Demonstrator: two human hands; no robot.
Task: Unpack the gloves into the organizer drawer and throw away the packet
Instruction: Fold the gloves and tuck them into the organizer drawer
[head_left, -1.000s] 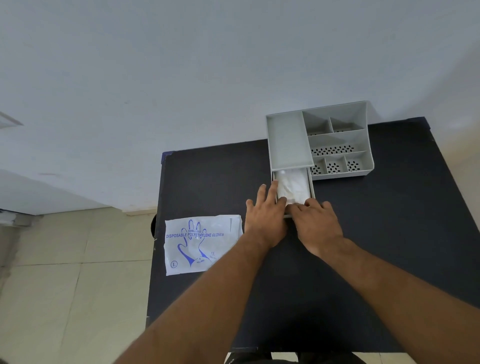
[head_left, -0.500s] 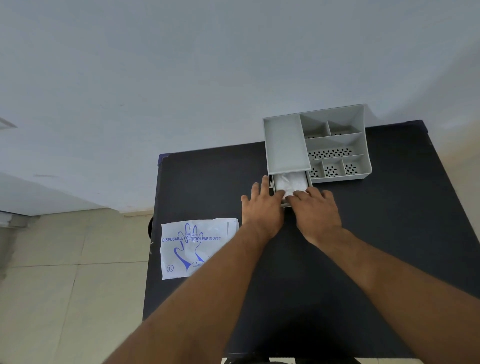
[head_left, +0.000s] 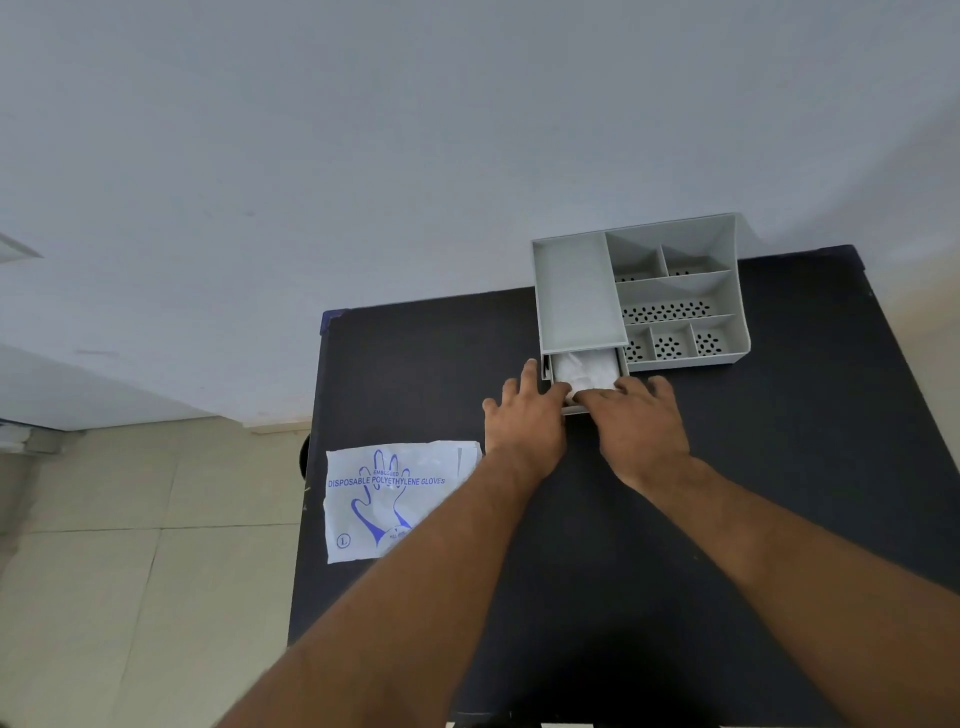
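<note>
A grey organizer (head_left: 576, 296) with several compartments stands at the table's far right. Its drawer (head_left: 576, 409) sticks out a short way toward me, with white crumpled gloves (head_left: 584, 368) inside. My left hand (head_left: 524, 421) lies flat with straight fingers against the drawer's front left corner. Beside it, my right hand (head_left: 641, 423) presses on the drawer's front, fingers straight and partly over the rim. The flat white glove packet (head_left: 387, 499) with blue print lies on the table's left edge, part of it under my left forearm.
The black table (head_left: 779, 467) stands against a pale wall. Its left edge runs just past the packet, with beige floor tiles (head_left: 130, 545) below. Bare tabletop lies right of my right arm.
The drawer has slid further into the organizer, leaving less of the gloves showing. Both hands have moved forward with it.
</note>
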